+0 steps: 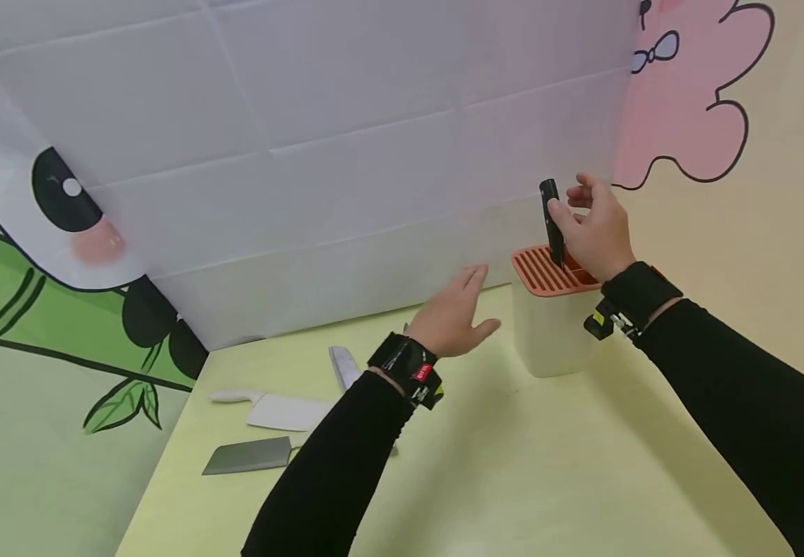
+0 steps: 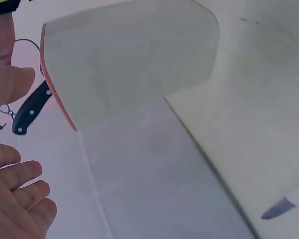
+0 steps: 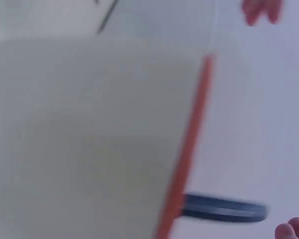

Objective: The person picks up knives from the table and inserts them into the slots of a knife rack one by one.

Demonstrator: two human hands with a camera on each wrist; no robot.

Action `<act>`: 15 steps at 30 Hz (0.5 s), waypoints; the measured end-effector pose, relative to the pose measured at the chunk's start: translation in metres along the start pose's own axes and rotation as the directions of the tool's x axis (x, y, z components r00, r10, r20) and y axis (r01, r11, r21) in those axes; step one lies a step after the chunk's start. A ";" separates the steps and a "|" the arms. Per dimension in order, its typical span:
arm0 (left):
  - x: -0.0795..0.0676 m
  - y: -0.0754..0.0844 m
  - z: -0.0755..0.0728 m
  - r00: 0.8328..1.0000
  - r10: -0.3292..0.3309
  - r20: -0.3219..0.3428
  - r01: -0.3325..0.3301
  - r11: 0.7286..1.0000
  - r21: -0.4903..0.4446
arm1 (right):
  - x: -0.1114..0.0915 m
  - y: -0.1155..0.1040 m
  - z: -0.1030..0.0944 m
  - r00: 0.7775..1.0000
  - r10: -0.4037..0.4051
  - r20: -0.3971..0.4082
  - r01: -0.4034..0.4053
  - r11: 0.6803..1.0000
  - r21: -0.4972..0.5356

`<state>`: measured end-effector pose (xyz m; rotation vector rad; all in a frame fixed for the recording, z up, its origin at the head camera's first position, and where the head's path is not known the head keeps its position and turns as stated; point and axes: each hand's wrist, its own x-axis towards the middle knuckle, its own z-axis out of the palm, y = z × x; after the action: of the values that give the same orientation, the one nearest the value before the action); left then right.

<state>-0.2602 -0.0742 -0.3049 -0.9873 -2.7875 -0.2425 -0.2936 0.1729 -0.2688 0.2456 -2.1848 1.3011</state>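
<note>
A black-handled knife (image 1: 550, 220) stands in the orange slotted top (image 1: 544, 278) of a white knife holder (image 1: 555, 336), its blade hidden inside. Beside that handle is my right hand (image 1: 600, 228), fingers loosely bent and thumb close to it. The right wrist view has the handle (image 3: 224, 208) apart from the fingertips (image 3: 291, 229). My left hand (image 1: 452, 313) hovers to the left of the holder, thumb spread from straight fingers, holding nothing. The left wrist view shows the holder (image 2: 129, 59) and the black handle (image 2: 32, 107) beyond the left hand (image 2: 15, 199).
On the left of the yellow-green table (image 1: 471, 464) lie a white cleaver (image 1: 290, 411), a grey-bladed cleaver (image 1: 248, 456) and another knife (image 1: 343, 367), partly covered by the left arm. A pale panel (image 1: 374, 193) stands along the back edge.
</note>
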 end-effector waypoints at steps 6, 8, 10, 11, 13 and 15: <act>-0.046 -0.042 -0.012 0.992 -0.110 -0.065 0.102 0.989 -0.109 | -0.030 -0.027 0.014 0.982 -0.190 0.007 0.187 0.973 0.133; -0.058 -0.050 -0.011 0.986 -0.138 -0.088 0.125 0.982 -0.139 | -0.042 -0.030 0.021 0.973 -0.229 0.040 0.220 0.961 0.166; -0.070 -0.055 -0.008 0.981 -0.163 -0.106 0.143 0.975 -0.169 | -0.053 -0.031 0.030 0.967 -0.242 0.087 0.222 0.956 0.192; -0.073 -0.056 -0.005 0.978 -0.173 -0.115 0.149 0.971 -0.187 | -0.059 -0.030 0.033 0.966 -0.237 0.108 0.213 0.958 0.194; -0.081 -0.057 0.003 0.971 -0.195 -0.140 0.162 0.962 -0.220 | -0.068 -0.025 0.038 0.963 -0.223 0.149 0.195 0.963 0.186; -0.087 -0.057 0.012 0.961 -0.218 -0.169 0.169 0.950 -0.262 | -0.076 -0.018 0.045 0.962 -0.202 0.184 0.170 0.970 0.174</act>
<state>-0.2312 -0.1676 -0.3406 -0.6868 -2.7144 -0.6883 -0.2411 0.1156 -0.3138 0.6553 -2.1614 1.3916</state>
